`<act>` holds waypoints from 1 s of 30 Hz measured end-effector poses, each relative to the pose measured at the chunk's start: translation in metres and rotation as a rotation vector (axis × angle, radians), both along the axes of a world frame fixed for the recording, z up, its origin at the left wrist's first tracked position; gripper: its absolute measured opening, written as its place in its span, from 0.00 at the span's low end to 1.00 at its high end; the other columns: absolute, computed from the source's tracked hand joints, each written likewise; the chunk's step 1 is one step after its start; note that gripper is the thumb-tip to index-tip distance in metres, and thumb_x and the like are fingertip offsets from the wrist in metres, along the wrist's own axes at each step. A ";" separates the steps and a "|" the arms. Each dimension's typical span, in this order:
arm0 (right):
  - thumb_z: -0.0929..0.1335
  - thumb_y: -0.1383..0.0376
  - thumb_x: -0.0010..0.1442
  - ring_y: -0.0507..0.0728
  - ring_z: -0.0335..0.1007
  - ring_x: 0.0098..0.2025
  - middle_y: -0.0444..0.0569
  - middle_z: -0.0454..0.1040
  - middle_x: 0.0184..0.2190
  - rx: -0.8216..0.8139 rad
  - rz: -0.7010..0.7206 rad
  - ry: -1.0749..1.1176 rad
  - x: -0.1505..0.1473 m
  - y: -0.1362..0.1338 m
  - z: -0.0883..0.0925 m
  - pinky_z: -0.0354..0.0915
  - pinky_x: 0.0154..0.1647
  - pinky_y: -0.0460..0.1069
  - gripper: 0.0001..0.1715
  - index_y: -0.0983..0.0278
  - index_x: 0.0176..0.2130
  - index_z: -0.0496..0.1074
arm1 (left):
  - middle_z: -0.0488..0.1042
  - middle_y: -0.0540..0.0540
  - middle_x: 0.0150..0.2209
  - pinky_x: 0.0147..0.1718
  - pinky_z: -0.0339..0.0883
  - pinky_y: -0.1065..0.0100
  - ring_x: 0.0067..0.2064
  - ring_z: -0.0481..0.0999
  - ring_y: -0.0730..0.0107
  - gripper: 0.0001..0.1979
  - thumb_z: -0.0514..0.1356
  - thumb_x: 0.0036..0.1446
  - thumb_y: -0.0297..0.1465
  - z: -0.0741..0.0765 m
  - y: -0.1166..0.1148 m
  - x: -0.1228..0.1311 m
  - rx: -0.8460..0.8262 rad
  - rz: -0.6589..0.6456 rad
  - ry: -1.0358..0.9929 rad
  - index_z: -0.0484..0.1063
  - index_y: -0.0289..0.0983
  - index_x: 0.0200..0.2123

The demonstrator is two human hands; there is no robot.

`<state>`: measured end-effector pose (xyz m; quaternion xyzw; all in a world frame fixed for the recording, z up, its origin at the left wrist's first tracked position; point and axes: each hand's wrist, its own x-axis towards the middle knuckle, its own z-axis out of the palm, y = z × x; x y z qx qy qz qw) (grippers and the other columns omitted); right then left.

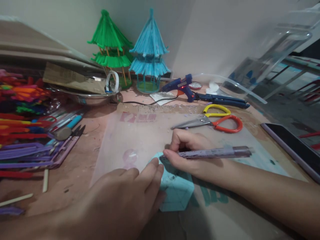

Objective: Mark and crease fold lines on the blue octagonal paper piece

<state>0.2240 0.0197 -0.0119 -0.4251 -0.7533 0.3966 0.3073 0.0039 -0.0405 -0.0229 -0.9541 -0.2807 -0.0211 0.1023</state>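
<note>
A light blue piece with angular edges, drawn lines and small dark marks lies on the plastic-covered work surface. My left hand rests over its left side, fingers stretched out and pressing on it; part of the piece is hidden beneath them. Between the thumb and bent fingers of my right hand is a pen with a worn purplish barrel. The pen's tip end meets the upper part of the blue piece. Just beyond my right hand lie scissors with one yellow and one orange handle loop.
Green and blue tiered-roof models stand at the back. A blue glue gun lies by dark blue pliers. Left are a metal bowl, cutters and colourful pipe cleaners. A phone sits at right.
</note>
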 end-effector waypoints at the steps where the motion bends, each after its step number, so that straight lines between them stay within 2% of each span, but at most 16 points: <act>1: 0.69 0.63 0.59 0.48 0.53 0.21 0.36 0.61 0.20 0.007 0.008 -0.010 0.000 -0.001 0.001 0.50 0.21 0.44 0.15 0.59 0.27 0.60 | 0.74 0.43 0.65 0.33 0.75 0.63 0.53 0.83 0.51 0.20 0.64 0.57 0.27 0.000 0.000 0.000 0.004 -0.003 0.008 0.80 0.47 0.53; 8: 0.69 0.63 0.60 0.49 0.55 0.22 0.37 0.63 0.20 0.030 0.015 -0.039 -0.001 -0.002 0.005 0.52 0.22 0.45 0.14 0.59 0.27 0.60 | 0.75 0.44 0.64 0.32 0.75 0.64 0.51 0.83 0.52 0.20 0.65 0.59 0.28 0.001 -0.003 0.003 0.019 0.040 -0.022 0.80 0.49 0.54; 16: 0.66 0.68 0.57 0.49 0.55 0.22 0.37 0.60 0.19 0.093 -0.028 -0.050 -0.002 -0.001 0.006 0.51 0.23 0.46 0.14 0.58 0.25 0.57 | 0.77 0.44 0.63 0.30 0.74 0.64 0.49 0.84 0.53 0.21 0.65 0.57 0.26 0.004 0.000 0.006 0.037 0.032 -0.015 0.81 0.49 0.53; 20: 0.66 0.69 0.56 0.49 0.55 0.21 0.37 0.59 0.19 0.108 -0.045 -0.062 -0.001 -0.001 0.004 0.51 0.23 0.46 0.14 0.58 0.24 0.56 | 0.76 0.44 0.64 0.32 0.76 0.65 0.52 0.83 0.52 0.23 0.66 0.56 0.25 0.004 -0.001 0.005 0.023 0.018 -0.011 0.81 0.48 0.54; 24: 0.66 0.69 0.55 0.50 0.56 0.22 0.38 0.61 0.19 0.149 -0.065 -0.068 0.002 0.001 -0.003 0.51 0.22 0.46 0.15 0.58 0.24 0.55 | 0.75 0.41 0.65 0.31 0.76 0.65 0.50 0.84 0.50 0.22 0.66 0.56 0.25 0.001 -0.002 0.003 -0.029 -0.003 0.017 0.81 0.48 0.54; 26: 0.66 0.69 0.55 0.50 0.58 0.22 0.38 0.62 0.20 0.142 -0.069 -0.081 0.003 0.002 -0.005 0.51 0.22 0.46 0.15 0.58 0.24 0.55 | 0.75 0.41 0.65 0.32 0.76 0.65 0.51 0.83 0.48 0.23 0.66 0.56 0.25 0.001 -0.002 0.003 -0.055 -0.001 0.024 0.80 0.48 0.54; 30: 0.66 0.70 0.55 0.49 0.57 0.23 0.38 0.63 0.20 0.100 -0.078 -0.106 0.005 0.003 -0.001 0.52 0.23 0.47 0.16 0.58 0.24 0.55 | 0.74 0.42 0.65 0.36 0.77 0.65 0.55 0.81 0.49 0.23 0.64 0.59 0.22 0.000 -0.002 0.001 -0.087 0.025 0.001 0.79 0.47 0.55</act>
